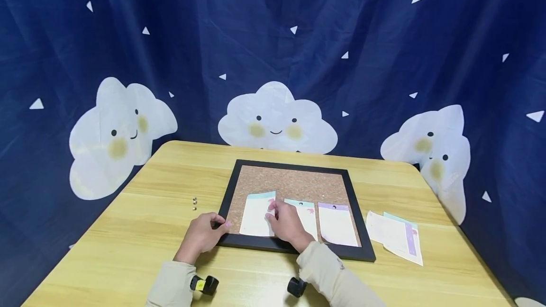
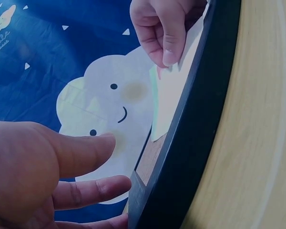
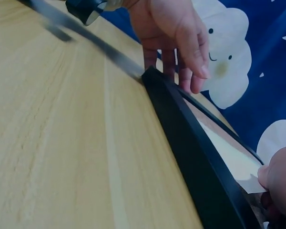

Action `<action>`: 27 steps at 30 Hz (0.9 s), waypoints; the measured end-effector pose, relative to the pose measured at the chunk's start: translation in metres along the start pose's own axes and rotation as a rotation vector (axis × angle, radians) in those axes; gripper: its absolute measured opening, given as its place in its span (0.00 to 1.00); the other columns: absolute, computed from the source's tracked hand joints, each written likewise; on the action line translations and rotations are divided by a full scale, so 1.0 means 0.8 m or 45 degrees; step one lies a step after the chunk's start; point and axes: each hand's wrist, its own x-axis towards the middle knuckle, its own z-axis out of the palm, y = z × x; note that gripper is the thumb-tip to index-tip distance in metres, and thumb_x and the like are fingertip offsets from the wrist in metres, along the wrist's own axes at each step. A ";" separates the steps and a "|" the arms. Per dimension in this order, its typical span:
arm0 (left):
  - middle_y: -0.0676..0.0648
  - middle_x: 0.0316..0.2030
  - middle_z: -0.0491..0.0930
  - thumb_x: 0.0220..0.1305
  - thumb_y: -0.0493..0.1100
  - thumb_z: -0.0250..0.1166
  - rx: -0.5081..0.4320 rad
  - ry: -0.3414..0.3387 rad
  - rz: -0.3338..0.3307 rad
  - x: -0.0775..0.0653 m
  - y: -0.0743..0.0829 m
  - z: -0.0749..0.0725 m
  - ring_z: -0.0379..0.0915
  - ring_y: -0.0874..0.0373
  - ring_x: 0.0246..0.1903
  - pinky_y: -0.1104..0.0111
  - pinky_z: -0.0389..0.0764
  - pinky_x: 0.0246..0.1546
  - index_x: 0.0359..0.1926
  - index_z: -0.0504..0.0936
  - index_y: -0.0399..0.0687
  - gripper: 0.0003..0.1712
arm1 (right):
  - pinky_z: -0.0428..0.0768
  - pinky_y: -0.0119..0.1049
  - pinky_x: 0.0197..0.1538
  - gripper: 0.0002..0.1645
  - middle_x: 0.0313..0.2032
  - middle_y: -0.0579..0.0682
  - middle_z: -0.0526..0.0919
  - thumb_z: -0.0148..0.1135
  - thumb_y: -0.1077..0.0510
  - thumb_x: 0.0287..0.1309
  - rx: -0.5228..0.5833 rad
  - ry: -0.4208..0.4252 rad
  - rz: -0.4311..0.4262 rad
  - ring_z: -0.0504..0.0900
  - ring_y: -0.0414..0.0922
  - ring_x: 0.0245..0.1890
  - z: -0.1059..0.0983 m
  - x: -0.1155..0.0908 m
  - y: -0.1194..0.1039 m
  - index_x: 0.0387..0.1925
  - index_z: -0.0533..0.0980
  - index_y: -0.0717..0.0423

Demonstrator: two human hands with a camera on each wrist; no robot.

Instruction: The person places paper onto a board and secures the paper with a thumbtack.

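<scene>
One sheet: right hand pinching right edge, left hand near left.

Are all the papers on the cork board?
No, some papers lie on the wooden table, to the right of the cork board and outside its black frame.

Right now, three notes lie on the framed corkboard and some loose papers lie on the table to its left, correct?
Not quite: the loose papers lie on the table to the right of the framed corkboard, as the head view shows. Three notes do lie on it.
</scene>
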 end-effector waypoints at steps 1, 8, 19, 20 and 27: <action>0.39 0.42 0.82 0.64 0.47 0.65 0.001 0.002 0.003 0.000 0.000 0.000 0.75 0.38 0.48 0.47 0.74 0.49 0.40 0.83 0.41 0.13 | 0.71 0.30 0.26 0.06 0.19 0.42 0.71 0.66 0.63 0.59 -0.014 0.000 -0.012 0.68 0.36 0.20 0.000 0.001 0.000 0.35 0.76 0.59; 0.40 0.42 0.82 0.64 0.47 0.65 -0.002 0.000 0.006 -0.001 0.002 -0.001 0.75 0.38 0.48 0.47 0.74 0.49 0.41 0.83 0.41 0.13 | 0.73 0.30 0.28 0.08 0.23 0.44 0.73 0.67 0.64 0.56 -0.105 -0.029 -0.019 0.71 0.37 0.22 0.004 0.001 -0.002 0.35 0.75 0.60; 0.40 0.42 0.82 0.64 0.48 0.65 -0.019 -0.005 0.001 0.001 0.000 -0.001 0.75 0.39 0.48 0.48 0.74 0.49 0.41 0.83 0.41 0.14 | 0.82 0.40 0.41 0.08 0.36 0.54 0.79 0.70 0.59 0.54 -0.301 -0.004 -0.120 0.81 0.48 0.36 0.003 -0.006 -0.006 0.32 0.80 0.59; 0.40 0.42 0.82 0.64 0.48 0.65 -0.019 -0.004 0.001 0.001 -0.001 0.000 0.75 0.40 0.47 0.48 0.74 0.49 0.41 0.83 0.41 0.14 | 0.82 0.41 0.41 0.08 0.36 0.54 0.79 0.70 0.59 0.54 -0.307 -0.007 -0.128 0.81 0.49 0.36 0.002 -0.006 -0.006 0.32 0.80 0.59; 0.41 0.41 0.82 0.64 0.48 0.65 -0.018 -0.004 -0.014 0.004 -0.004 -0.001 0.76 0.43 0.44 0.49 0.75 0.47 0.42 0.83 0.41 0.15 | 0.81 0.42 0.43 0.08 0.38 0.56 0.79 0.69 0.59 0.56 -0.310 -0.061 -0.163 0.81 0.49 0.37 -0.002 -0.007 -0.004 0.35 0.82 0.60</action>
